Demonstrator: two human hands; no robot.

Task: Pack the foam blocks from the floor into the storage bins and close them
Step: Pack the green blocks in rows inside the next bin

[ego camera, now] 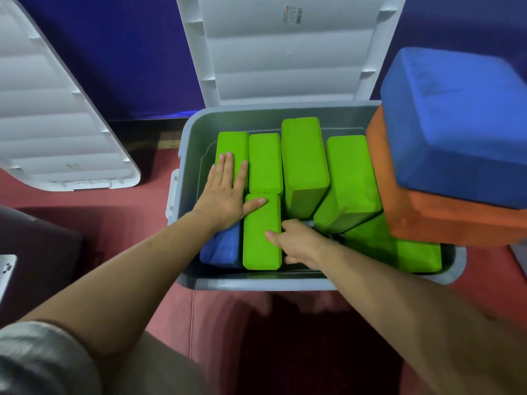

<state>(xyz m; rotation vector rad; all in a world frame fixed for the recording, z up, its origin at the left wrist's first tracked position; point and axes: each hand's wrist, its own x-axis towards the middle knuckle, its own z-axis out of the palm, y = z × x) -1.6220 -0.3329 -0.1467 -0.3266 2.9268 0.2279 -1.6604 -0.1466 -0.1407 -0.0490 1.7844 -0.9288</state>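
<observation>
green block (pixel 261 249) | right hand (pixel 298 240) grips its edge, gap beside | left hand (pixel 225 195) flat on it

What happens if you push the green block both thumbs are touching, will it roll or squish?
It probably won't roll: the green block has flat sides and sits in the bin. It looks like foam, so it's likely light and a little squishy, not breakable. Its dull surface probably isn't slippery; the right hand grips it by one edge.
</observation>
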